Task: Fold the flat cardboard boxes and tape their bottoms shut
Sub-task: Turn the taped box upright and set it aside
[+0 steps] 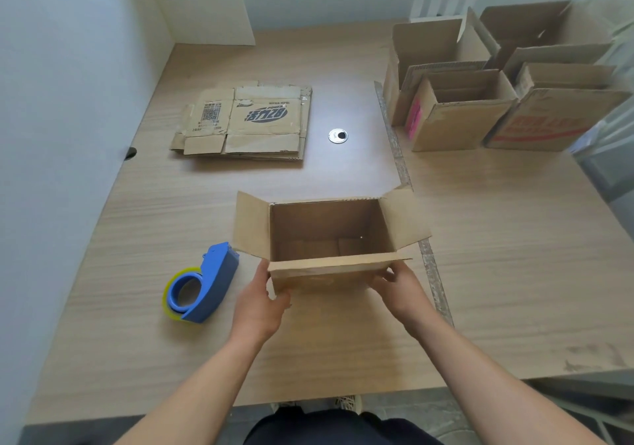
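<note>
Step in hand: handling of one erected cardboard box point(326, 278), judged to be at or near the end of its cycle. Stands upright near the middle of the surface point(514, 255), mouth up, top flaps splayed outward. Bottom flaps seen lying closed inside. Underside hidden, so cannot confirm taping from this view.

Left hand point(260, 307): grasping the near left corner of the box, thumb up along the edge. Right hand point(401, 290): grasping the near right corner just under the near flap, fingers point(389, 274) curled against the cardboard.

Tape dispenser point(206, 283): lying on the surface just beside the box, to its left, in neither hand. Stack of flat boxes point(247, 122): well beyond the box, to the far left, awaiting folding. Group of finished boxes point(459, 108): far right, mouths up, packed close together.

Next move, as a judgement only:
- If sealed, lift with both hands and set down beside the finished group. Keep the splayed flaps from catching on the neighbouring boxes.
- If not sealed, turn mouth down, hold the bottom flaps together with one hand, and take up the tape dispenser with the other.
- Afterwards, draw the top sheet from the stack of flat boxes.
</note>
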A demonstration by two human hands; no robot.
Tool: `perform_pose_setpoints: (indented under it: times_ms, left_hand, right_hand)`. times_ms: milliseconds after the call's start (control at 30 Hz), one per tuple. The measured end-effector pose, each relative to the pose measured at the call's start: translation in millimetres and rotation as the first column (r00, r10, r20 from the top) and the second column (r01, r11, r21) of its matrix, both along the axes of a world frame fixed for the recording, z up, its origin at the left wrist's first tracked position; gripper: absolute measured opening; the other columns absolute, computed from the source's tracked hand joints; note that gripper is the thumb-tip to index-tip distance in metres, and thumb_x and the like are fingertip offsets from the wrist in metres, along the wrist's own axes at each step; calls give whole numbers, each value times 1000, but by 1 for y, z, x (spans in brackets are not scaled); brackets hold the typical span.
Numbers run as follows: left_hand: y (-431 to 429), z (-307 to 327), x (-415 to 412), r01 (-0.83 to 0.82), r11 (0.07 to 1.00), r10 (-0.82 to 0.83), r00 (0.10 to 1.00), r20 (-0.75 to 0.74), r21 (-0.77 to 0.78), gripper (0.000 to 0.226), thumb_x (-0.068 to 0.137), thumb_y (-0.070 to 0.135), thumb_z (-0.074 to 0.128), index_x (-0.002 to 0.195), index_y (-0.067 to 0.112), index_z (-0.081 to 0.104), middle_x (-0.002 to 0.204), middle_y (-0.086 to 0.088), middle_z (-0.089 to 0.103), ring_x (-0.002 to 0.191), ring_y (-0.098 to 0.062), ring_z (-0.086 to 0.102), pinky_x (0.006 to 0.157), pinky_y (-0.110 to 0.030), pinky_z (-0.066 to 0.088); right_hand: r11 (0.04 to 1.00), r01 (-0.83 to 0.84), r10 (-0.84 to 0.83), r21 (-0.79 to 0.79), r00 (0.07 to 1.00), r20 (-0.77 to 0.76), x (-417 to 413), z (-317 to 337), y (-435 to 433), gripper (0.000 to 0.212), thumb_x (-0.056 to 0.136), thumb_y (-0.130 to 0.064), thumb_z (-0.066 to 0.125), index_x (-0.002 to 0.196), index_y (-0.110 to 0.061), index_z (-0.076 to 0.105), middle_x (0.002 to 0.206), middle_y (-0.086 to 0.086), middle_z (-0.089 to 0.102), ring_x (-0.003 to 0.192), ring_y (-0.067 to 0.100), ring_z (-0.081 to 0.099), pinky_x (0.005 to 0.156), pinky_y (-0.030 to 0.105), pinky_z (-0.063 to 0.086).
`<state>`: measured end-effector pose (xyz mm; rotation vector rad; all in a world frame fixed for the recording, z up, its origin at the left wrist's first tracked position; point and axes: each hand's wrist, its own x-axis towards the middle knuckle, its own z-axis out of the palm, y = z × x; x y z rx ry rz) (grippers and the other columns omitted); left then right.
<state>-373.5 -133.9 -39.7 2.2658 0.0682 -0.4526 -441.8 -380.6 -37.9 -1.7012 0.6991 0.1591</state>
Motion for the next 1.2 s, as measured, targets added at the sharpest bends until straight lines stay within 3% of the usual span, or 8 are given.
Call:
perform_pose_setpoints:
  times_ms: [133,267,367,500,733,900,1033,1200]
  left_hand:
    - [7,9,-3,10,981,-28,995,-90,-196,38,73,30,69,106,46,56,99,30,66,86,-3,69,77,-31,51]
    - [24,20,-6,68,977,-80,996,-50,-202,22,77,33,75,98,35,69,94,20,73,96,-3,66,74,-18,47]
    - [36,36,-7,66,939,-78,997,-22,-338,38,77,29,77,114,24,68,108,10,74,108,-8,65,82,-18,50]
    - [41,62,-6,190,810,-204,978,37,-554,79,74,33,73,145,39,40,138,11,58,127,-8,54,91,-24,52]
    - [24,82,10,360,910,-334,931,151,-206,93,65,63,72,139,63,16,150,42,20,136,21,23,91,3,35]
    - [26,75,7,455,890,-445,880,167,-22,119,60,74,75,153,48,5,163,23,0,146,9,6,116,-26,31]
    - [22,72,5,385,922,-381,895,234,32,105,70,61,75,154,40,16,163,19,7,146,6,11,118,-36,32]
    - [22,70,4,321,947,-313,897,312,29,84,75,64,60,149,35,37,153,24,20,134,24,14,113,-15,26]
  right_hand:
    - [995,-83,83,-47,996,-14,-10,-3,-5,13,89,-23,67,99,-28,61,97,-14,70,96,0,64,74,20,49]
    - [997,-79,79,2,996,47,-20,1,-18,11,83,-28,66,92,-31,61,82,-26,70,83,-3,63,68,12,47]
    - [993,-59,43,103,989,144,-25,13,-36,30,89,-24,61,113,-41,67,106,-16,72,104,9,66,87,36,55]
    - [978,-63,3,198,957,289,-20,37,-50,51,85,-33,58,128,-61,53,132,-17,62,120,7,60,90,36,54]
    - [988,-155,155,-25,938,311,35,79,-46,66,79,-41,67,138,-55,41,122,-13,62,101,4,67,89,37,54]
    - [753,-415,470,-511,882,-23,71,91,-44,84,82,-41,73,150,-49,24,125,-9,48,103,10,58,94,34,46]
    - [559,-566,531,-606,806,-263,93,93,-37,55,87,-42,69,139,-35,51,127,-6,56,121,19,51,102,38,43]
    - [571,-498,432,-653,858,-276,107,95,-36,43,89,-49,62,130,-38,58,126,-3,63,122,24,53,101,43,46]
